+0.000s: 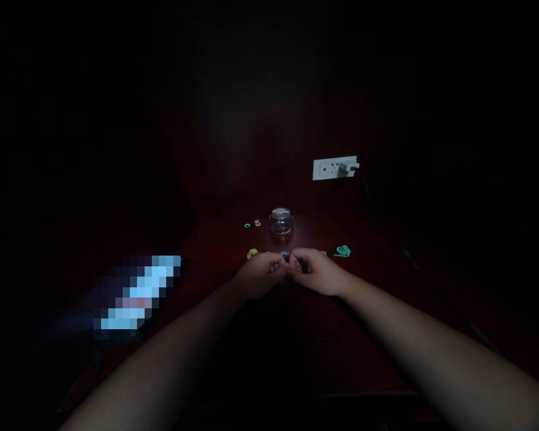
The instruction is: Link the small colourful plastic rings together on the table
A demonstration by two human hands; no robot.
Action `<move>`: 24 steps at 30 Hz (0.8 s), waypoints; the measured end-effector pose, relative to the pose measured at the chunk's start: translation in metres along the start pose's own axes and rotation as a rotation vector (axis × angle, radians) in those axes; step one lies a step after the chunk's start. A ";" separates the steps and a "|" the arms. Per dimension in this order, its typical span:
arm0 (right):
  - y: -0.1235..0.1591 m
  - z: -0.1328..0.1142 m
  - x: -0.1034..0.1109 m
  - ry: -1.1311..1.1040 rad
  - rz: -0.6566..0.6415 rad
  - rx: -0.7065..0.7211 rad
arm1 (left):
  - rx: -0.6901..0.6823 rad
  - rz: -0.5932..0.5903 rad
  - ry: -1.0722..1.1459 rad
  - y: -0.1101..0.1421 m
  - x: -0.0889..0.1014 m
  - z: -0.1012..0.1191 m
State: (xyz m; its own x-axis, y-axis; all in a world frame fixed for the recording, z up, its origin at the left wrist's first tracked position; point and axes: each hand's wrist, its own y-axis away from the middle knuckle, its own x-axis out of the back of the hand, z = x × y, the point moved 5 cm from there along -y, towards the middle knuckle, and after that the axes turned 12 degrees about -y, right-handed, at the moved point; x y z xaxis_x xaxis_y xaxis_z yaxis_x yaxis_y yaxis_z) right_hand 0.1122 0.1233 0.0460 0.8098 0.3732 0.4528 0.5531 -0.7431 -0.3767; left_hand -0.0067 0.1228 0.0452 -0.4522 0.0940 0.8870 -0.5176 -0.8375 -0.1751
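Observation:
My left hand [264, 273] and my right hand [315, 270] meet over the dark red table, their fingers closed in a pinch. Between the fingertips shows a small purple band [288, 266], partly hidden by the fingers. Just beyond it lies a dark purple bunch [284, 255]. A yellow bunch of bands [252, 254] rests behind my left hand, and a green bunch of bands [342, 251] lies to the right of my right hand. A bit of orange [324, 252] peeks out behind the right hand. Farther back stands a clear lidded jar [281, 222].
Left of the jar lie a small green ring [247, 225] and a yellow ring [257, 224] with a purple one touching it. A lit screen [146, 293], blurred out, is at the left. A white wall socket [326, 169] holds a plug; its cable [424, 275] runs down the right side.

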 end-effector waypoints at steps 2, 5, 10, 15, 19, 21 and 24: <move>0.000 -0.001 0.000 -0.005 -0.008 0.003 | -0.002 -0.003 -0.006 0.000 0.000 0.000; 0.000 -0.002 0.000 -0.032 -0.022 0.003 | -0.009 -0.009 -0.014 0.000 -0.002 0.000; 0.000 -0.003 0.002 -0.054 -0.005 0.017 | -0.008 -0.002 -0.024 0.000 -0.003 0.002; 0.000 -0.001 0.005 -0.078 0.019 0.013 | -0.018 -0.030 -0.003 0.000 -0.004 0.005; -0.001 0.001 0.005 -0.074 0.031 0.011 | -0.038 -0.026 -0.017 0.000 -0.004 0.006; -0.001 0.000 0.005 -0.072 0.027 0.010 | -0.037 -0.019 -0.020 0.000 -0.003 0.006; -0.001 -0.001 0.004 -0.064 0.026 0.004 | -0.036 -0.017 -0.028 0.000 -0.002 0.006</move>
State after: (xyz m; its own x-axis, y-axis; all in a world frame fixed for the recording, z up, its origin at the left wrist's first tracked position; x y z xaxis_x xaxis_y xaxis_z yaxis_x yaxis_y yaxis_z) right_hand 0.1152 0.1249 0.0487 0.8348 0.3881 0.3905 0.5321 -0.7508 -0.3914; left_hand -0.0016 0.1190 0.0458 -0.4227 0.0928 0.9015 -0.5514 -0.8158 -0.1745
